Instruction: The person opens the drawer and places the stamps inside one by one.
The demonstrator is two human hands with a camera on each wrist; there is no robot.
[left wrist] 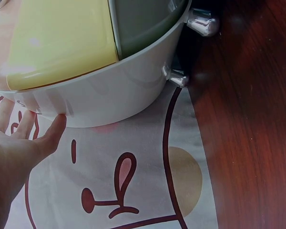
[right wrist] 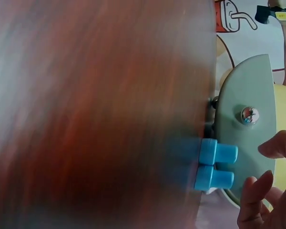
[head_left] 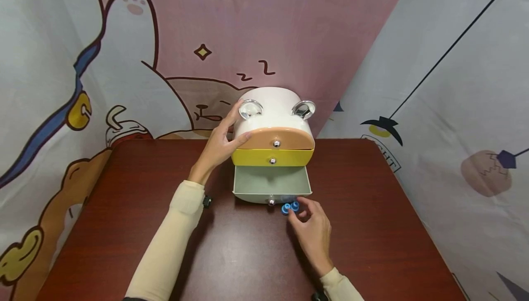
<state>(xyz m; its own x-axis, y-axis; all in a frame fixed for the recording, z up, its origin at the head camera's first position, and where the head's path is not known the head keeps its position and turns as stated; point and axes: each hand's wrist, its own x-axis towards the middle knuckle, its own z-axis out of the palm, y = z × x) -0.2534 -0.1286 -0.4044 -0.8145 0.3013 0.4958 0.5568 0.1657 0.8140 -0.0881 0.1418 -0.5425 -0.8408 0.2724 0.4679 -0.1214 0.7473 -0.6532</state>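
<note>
A small white chest of drawers (head_left: 270, 103) stands toward the back of the table, with two shiny round eye-like discs on top. Its orange top drawer (head_left: 258, 139) and yellow middle drawer (head_left: 252, 158) are pushed in, while the grey-green bottom drawer (head_left: 252, 197) is pulled out. My left hand (head_left: 219, 145) rests against the chest's left side, fingers extended. Two small blue stepped pieces (right wrist: 218, 152) (right wrist: 214, 178) stand side by side on the table before the bottom drawer. Just above them is my right hand (head_left: 312, 230), thumb and fingers parted, with a gap to the pieces in the right wrist view.
The dark reddish-brown wooden table (head_left: 231, 255) extends around the chest. Behind it hangs a printed cartoon cloth (head_left: 173, 39). Silver knobs (head_left: 271, 202) stick out from the drawer fronts, and short silver feet (left wrist: 203, 23) support the chest.
</note>
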